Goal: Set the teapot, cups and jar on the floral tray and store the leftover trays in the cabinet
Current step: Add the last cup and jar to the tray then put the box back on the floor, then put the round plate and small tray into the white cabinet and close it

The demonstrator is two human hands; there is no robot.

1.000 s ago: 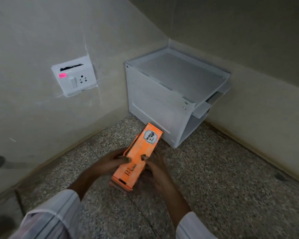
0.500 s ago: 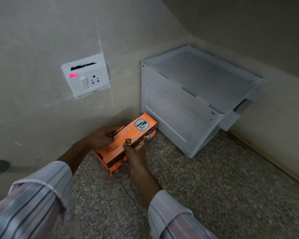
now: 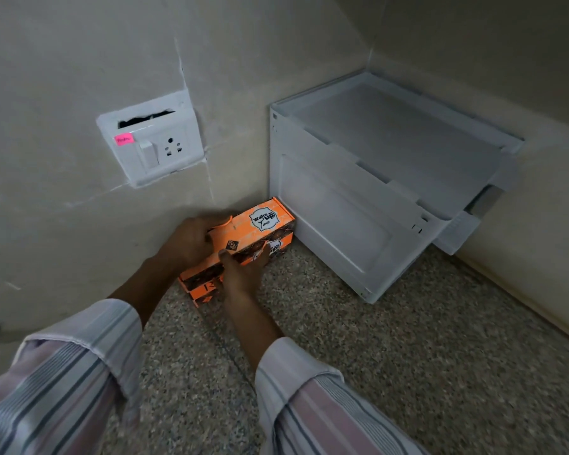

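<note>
A speckled floor [image 3: 391, 362] meets two plain walls at a corner. A white cabinet [image 3: 368, 192] stands in that corner, its side panel facing the camera. A white socket plate [image 3: 150, 142] with a pink sticker [image 3: 124, 139] sits on the left wall. An orange box [image 3: 243, 244], long, printed "Wake up Time" with dark patterned bands, lies at the floor's left edge, one end just beside the cabinet. Left hand [image 3: 191, 239] grips its top; right hand [image 3: 242, 274] presses its near side.
</note>
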